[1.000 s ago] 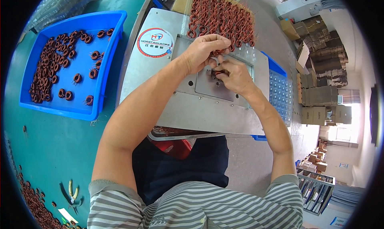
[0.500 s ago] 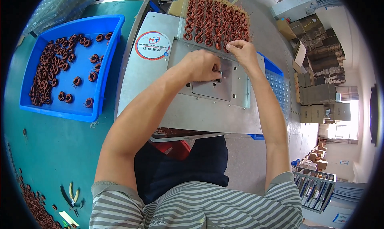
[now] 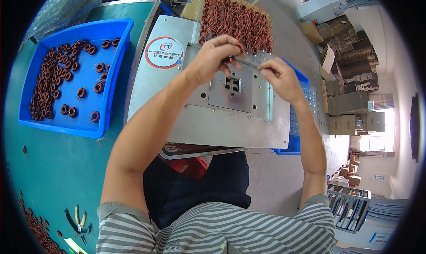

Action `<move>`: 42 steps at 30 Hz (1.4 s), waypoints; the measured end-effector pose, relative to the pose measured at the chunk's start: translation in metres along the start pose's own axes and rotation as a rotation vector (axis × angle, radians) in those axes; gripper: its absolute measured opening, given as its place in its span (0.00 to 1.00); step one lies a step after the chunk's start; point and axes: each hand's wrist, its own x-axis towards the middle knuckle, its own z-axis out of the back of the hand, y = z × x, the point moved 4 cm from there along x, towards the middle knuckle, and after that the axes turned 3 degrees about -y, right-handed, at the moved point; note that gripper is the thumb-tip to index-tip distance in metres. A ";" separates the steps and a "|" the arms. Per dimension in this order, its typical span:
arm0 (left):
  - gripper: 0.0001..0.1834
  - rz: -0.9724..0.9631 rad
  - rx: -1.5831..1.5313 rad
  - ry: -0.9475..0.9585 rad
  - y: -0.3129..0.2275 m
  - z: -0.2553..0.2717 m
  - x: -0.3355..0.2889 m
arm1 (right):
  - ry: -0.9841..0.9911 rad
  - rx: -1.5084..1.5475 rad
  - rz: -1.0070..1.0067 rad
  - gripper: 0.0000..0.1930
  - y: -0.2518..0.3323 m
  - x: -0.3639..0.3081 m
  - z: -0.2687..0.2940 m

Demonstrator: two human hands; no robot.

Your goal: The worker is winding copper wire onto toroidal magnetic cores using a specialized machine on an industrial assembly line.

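Note:
Up and left of the machine's square opening (image 3: pixel 232 84), my left hand (image 3: pixel 216 56) has its fingers curled round a small copper-wound ring coil (image 3: pixel 240 47), mostly hidden by the fingers. My right hand (image 3: pixel 282 79) is pinched just right of the opening, near the edge of the clear tray; I cannot make out anything between its fingertips. Rows of copper ring coils (image 3: pixel 233 21) with upright wire leads fill the clear tray beyond both hands. Below my hands lies the grey metal machine top (image 3: pixel 186 121) with its bolted centre plate (image 3: pixel 222 101).
On the green table (image 3: pixel 53 165) to the left sits a blue bin (image 3: pixel 95 114) of loose ring coils. Yellow-handled pliers (image 3: pixel 79 220) and more coils (image 3: pixel 37 227) lie near the lower left. Another blue bin (image 3: pixel 295 141) stands right of the machine, with cardboard boxes (image 3: pixel 350 101) farther off.
My left hand has lifted off the machine's opening and moved up and left, uncovering it. My right hand has drawn back from the coil rows, down and to the right.

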 end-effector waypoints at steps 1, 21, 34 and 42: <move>0.11 -0.002 -0.157 0.006 -0.003 0.001 0.000 | 0.066 -0.150 0.110 0.06 0.008 -0.004 -0.004; 0.10 0.115 -0.246 0.000 0.007 0.000 0.008 | 0.136 -0.102 0.375 0.09 0.001 0.013 -0.042; 0.11 0.106 -0.263 -0.013 0.012 0.000 0.006 | 0.044 -0.143 0.319 0.09 -0.008 0.003 -0.075; 0.11 0.120 -0.194 -0.049 0.049 0.001 0.010 | -0.021 -0.085 0.260 0.08 -0.039 -0.014 -0.097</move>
